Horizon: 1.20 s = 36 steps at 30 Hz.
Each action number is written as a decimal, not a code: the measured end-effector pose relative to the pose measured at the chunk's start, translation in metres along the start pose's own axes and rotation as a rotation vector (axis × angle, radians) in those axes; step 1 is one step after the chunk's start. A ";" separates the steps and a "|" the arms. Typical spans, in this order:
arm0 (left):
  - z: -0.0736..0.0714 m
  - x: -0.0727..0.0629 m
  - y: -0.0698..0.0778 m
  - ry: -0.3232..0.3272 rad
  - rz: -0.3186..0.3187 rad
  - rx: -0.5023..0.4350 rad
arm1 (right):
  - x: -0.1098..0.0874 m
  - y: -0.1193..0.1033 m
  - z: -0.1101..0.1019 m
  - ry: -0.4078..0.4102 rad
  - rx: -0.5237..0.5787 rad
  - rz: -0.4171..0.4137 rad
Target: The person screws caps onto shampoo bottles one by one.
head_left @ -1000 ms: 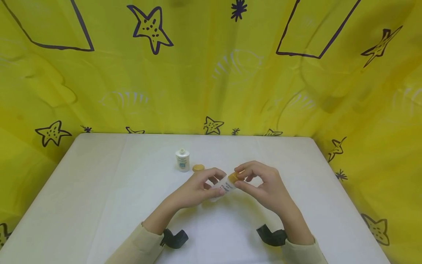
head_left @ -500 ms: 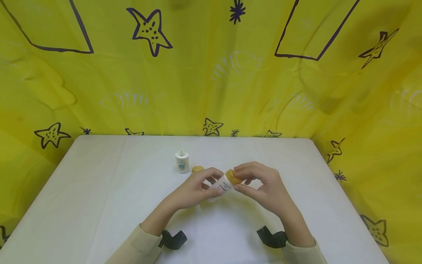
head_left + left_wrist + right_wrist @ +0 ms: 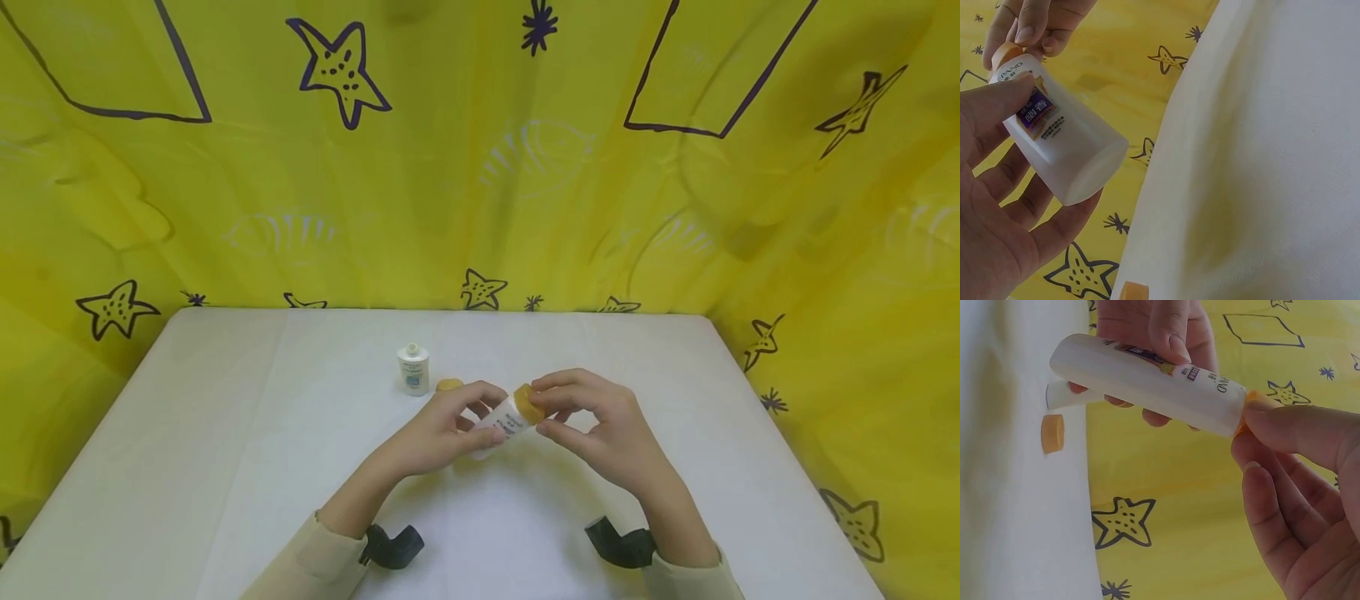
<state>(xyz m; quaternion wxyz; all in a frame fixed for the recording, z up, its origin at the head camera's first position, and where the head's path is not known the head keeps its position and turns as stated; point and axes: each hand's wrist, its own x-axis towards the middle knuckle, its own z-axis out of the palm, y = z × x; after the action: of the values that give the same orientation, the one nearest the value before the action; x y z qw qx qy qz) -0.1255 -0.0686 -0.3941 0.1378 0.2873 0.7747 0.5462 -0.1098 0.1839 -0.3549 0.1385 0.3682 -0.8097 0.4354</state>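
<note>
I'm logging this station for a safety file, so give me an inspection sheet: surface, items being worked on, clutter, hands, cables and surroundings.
Surface: white tabletop, lightly creased.
Work items: held bottle, tilted, with an orange cap at its end, whether fully seated cannot be told; second bottle upright, uncapped; loose cap on the table near it.
Clutter: nothing seen.
Hands: left hand grips the held bottle; right hand pinches its cap.
Cables: nothing seen.
Surroundings: yellow star-patterned cloth behind the table.
</note>
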 end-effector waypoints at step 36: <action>-0.002 0.000 0.002 -0.001 0.027 0.020 | 0.001 -0.005 -0.001 -0.028 -0.008 0.068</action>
<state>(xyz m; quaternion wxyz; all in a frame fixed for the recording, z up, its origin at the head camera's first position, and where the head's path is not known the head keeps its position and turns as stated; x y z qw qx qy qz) -0.1258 -0.0695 -0.3922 0.1279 0.2991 0.7761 0.5403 -0.1070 0.1824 -0.3513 0.1138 0.3458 -0.8255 0.4314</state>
